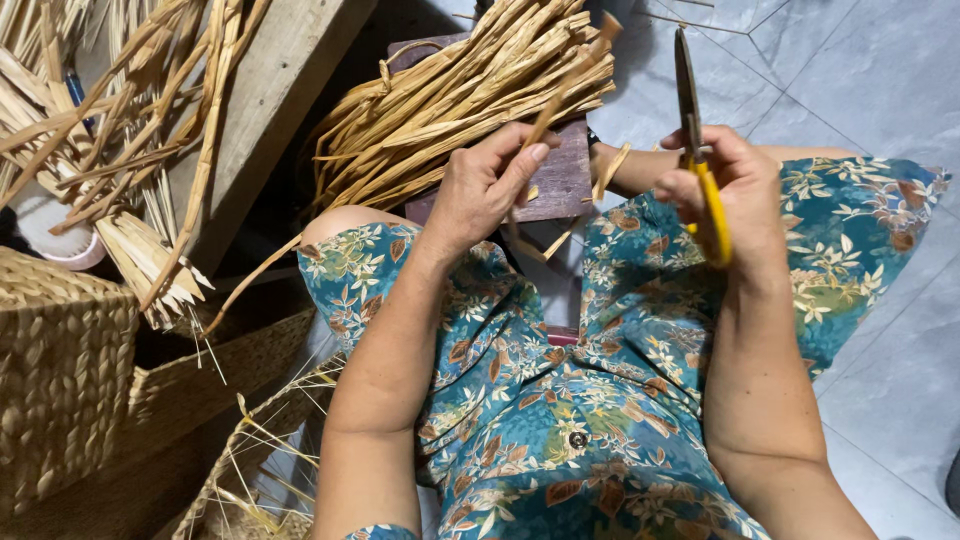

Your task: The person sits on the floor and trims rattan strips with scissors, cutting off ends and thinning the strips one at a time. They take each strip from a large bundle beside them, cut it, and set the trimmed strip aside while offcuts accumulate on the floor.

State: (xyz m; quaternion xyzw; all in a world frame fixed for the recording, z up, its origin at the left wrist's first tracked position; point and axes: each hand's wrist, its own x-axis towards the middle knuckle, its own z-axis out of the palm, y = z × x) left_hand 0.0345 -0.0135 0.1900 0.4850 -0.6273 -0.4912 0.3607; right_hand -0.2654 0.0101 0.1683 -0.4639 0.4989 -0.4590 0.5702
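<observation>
Down at the bottom, a blue dress with flowers (590, 440) is seen over the lap. To the left, a woven basket (60, 370) is set close by, and a second half-made one (250, 470) is seen beside the knee, with thin loose ends sticking up.

Further up, the left hand (485, 185) is held above the knees. One dry straw strip (560, 95) is pinched between its thumb and first finger, and the other fingers are curled under. The strip is pointed up and to the right, toward the blades. The right hand (725, 190) is closed around the yellow handles of the scissors (695, 120). The blades are pointed up and look shut, just beside the strip's tip but not touching it.

Cutting a strip seems to be the step in hand. For a cut, the blades would need to be opened and the strip set between them.

Beyond the hands, a big bundle of straw (450, 105) is laid over a dark wooden stool (565, 180). More straw (110, 150) is leaned on a wooden plank (270, 90) at the far left. Grey floor tiles (860, 80) are seen on the right.
</observation>
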